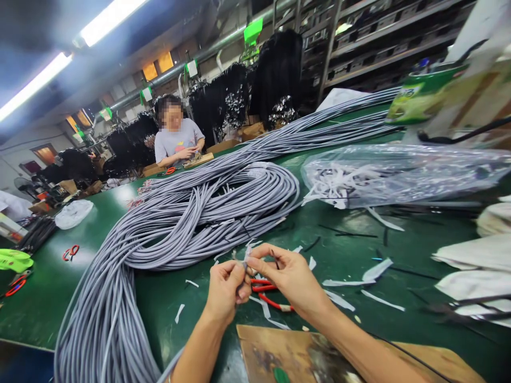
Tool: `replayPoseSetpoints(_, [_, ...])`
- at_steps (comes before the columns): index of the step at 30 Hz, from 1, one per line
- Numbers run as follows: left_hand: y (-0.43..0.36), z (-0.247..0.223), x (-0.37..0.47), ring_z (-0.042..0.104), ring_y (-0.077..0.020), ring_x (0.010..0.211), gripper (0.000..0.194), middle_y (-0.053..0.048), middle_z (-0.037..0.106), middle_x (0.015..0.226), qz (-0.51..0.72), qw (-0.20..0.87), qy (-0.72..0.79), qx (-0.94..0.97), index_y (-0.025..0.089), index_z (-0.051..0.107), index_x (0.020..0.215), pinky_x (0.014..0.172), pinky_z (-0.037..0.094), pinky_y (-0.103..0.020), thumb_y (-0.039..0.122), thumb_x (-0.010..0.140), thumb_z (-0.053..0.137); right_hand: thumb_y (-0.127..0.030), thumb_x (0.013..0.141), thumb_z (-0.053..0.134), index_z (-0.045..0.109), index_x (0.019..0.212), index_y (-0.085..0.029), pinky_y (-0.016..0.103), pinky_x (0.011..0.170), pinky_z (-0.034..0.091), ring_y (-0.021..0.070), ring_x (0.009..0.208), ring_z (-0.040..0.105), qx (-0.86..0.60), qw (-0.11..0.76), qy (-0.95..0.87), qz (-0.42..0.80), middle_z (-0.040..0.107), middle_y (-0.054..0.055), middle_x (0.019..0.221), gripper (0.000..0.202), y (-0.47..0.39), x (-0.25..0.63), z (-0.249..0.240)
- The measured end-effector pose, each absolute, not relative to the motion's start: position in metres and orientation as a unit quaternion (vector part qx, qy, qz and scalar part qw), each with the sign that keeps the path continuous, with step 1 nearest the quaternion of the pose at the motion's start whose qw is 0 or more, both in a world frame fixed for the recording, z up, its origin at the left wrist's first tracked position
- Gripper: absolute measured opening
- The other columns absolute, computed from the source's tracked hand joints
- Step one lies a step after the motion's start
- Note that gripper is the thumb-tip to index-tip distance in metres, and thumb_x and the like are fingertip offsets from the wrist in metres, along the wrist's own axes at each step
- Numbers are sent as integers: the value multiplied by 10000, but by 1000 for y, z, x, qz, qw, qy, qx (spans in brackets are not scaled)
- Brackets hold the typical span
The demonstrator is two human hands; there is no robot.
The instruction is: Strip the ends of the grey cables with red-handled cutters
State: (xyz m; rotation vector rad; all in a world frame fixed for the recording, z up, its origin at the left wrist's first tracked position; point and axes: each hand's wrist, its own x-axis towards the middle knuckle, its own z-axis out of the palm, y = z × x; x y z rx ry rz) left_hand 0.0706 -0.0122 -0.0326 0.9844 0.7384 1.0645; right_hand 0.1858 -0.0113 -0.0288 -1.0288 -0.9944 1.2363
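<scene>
Near the middle of the view, my left hand (228, 287) pinches the end of a grey cable, which runs down beside my forearm. My right hand (279, 266) meets it from the right, thumb and forefinger closed on the whitish frayed tip of the same cable. Red-handled pliers or cutters (275, 303) lie on the table just behind and below my hands, partly hidden. A large coiled bundle of grey cables (171, 229) spreads to the left and beyond my hands. White strips (377, 269) are scattered to the right.
The green table (179, 292) holds a wooden board (275, 351) near me. A clear plastic bag of white pieces (399, 173) and white gloves (475, 271) lie right. Red-handled snips (71, 252) sit left. A person (179, 135) works across the table.
</scene>
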Motion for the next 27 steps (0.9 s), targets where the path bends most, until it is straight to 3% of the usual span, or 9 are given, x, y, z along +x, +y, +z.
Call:
replayPoseSetpoints(6, [-11, -30, 66, 175, 15, 290, 471, 92, 340, 381, 457, 707, 317, 437, 118, 500, 589, 279, 79, -132, 528, 570, 731, -500, 574, 715, 571, 711, -179, 173, 377, 367, 79, 471, 484, -386, 607, -424, 550, 597, 5, 643, 378, -12, 186, -31])
replayPoseSetpoints(9, [-11, -29, 64, 171, 16, 285, 479, 93, 319, 372, 431, 729, 309, 433, 119, 486, 556, 276, 67, -135, 527, 561, 738, -457, 512, 768, 556, 867, -196, 201, 422, 426, 115, 508, 564, -357, 591, -401, 603, 654, 21, 695, 490, -13, 187, -30])
replayPoseSetpoints(12, [-11, -29, 65, 190, 17, 286, 486, 85, 332, 386, 421, 737, 313, 425, 111, 493, 552, 279, 59, -138, 527, 549, 745, -399, 414, 821, 558, 813, -187, 235, 477, 466, 154, 538, 606, -380, 590, -361, 614, 656, 7, 607, 522, -13, 188, -28])
replayPoseSetpoints(15, [-13, -29, 67, 218, 17, 292, 487, 71, 374, 421, 434, 727, 328, 420, 102, 509, 576, 285, 62, -138, 521, 539, 753, -354, 361, 841, 568, 702, -174, 229, 467, 454, 130, 468, 570, -413, 615, -337, 581, 617, -19, 501, 472, -12, 189, -26])
replayPoseSetpoints(19, [-13, -30, 69, 222, 14, 294, 474, 75, 369, 420, 446, 720, 329, 418, 104, 510, 582, 291, 61, -140, 512, 550, 751, -361, 353, 839, 586, 703, -168, 208, 446, 438, 103, 433, 542, -404, 618, -331, 588, 591, -34, 477, 473, -11, 189, -27])
replayPoseSetpoints(23, [-12, -32, 68, 209, 11, 291, 459, 83, 343, 395, 461, 716, 314, 419, 112, 507, 584, 292, 59, -145, 511, 578, 735, -335, 390, 818, 577, 751, -184, 190, 359, 380, 85, 399, 499, -402, 606, -336, 598, 580, -45, 537, 460, -13, 188, -27])
replayPoseSetpoints(27, [-12, -34, 67, 211, 9, 285, 463, 85, 343, 382, 463, 704, 321, 433, 113, 509, 585, 288, 61, -143, 523, 581, 726, -279, 454, 755, 551, 761, -181, 165, 307, 264, 34, 329, 363, -403, 600, -351, 595, 529, -71, 523, 382, -11, 187, -29])
